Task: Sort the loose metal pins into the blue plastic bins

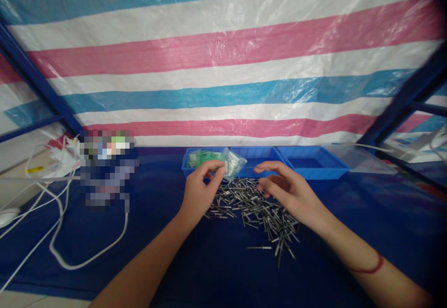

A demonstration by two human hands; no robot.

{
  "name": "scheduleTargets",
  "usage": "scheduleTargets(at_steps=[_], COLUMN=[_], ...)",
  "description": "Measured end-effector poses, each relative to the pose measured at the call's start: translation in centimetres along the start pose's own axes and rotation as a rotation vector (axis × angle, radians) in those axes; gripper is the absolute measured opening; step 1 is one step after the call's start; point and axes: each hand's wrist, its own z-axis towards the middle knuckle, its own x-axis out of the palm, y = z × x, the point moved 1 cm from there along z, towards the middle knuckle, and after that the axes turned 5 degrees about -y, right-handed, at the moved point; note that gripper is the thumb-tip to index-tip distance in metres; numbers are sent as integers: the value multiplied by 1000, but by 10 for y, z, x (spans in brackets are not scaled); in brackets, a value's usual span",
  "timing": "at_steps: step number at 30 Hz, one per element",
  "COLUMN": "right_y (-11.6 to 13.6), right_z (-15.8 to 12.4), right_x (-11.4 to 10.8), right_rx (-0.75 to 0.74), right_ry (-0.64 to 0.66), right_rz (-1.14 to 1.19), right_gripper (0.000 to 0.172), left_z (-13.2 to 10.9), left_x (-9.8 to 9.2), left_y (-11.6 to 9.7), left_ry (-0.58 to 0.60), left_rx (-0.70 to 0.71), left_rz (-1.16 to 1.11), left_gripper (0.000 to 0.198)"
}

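Observation:
My left hand [203,184] is closed in a pinch at the edge of a small clear plastic bag [234,164] with pale slim pieces inside. The bag hangs over the front of a blue divided tray [314,174]. My right hand [288,189] hovers to the right with thumb and fingers apart, nothing visible between them. Below and between both hands lies a loose pile of metal blind rivets [251,201], spread on the dark blue surface. One single rivet [259,248] lies apart at the front. Green-printed plastic bags [206,158] fill the tray's left compartment, partly hidden by my left hand.
White cables [70,266] loop across the left side, near a blurred-out patch. A clear plastic sheet [359,158] lies right of the tray. Behind stands a striped tarp [223,56] between blue metal posts [38,72]. A white mouse-like object [9,216] sits at far left.

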Motion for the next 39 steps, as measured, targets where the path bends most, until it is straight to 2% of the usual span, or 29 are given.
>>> scheduleTargets(at_steps=[3, 6, 8, 11, 14, 18, 22, 27, 30, 34, 39], right_y=[3, 3, 2, 0, -1, -4, -9, -10, -11, -13, -14], right_z=[2, 3, 3, 2, 2, 2, 2, 2, 1, 1, 0], right_x=[-3, -4, -4, -2, 0, 1, 0, 1, 1, 1, 2], right_rx=[-18, -6, 3, 5, 3, 10, 24, 26, 34, 51, 59], right_ry=[-71, -96, -94, -80, -65, -45, -15, -2, 2, 17, 35], right_rz=[26, 33, 33, 31, 31, 12, -24, -38, -45, -70, -90], right_gripper=[26, 26, 27, 28, 28, 28, 29, 29, 30, 31, 32], left_z=[24, 42, 47, 48, 46, 45, 44, 44, 43, 42, 40], left_x=[-27, -47, -53, -50, -42, -34, -32, -32, -29, -27, -24], left_y=[12, 32, 44, 56, 59, 59, 57, 52, 55, 60, 62], left_ry=[-276, -352, -321, -164, -13, 72, 98, 31, 45, 49, 132], left_rx=[51, 70, 86, 132, 213, 260, 247, 209, 199, 256, 310], left_rz=[62, 144, 253, 405, 510, 576, 600, 572, 622, 664, 667], left_gripper=[21, 35, 42, 36, 31, 33, 32, 30, 23, 24, 30])
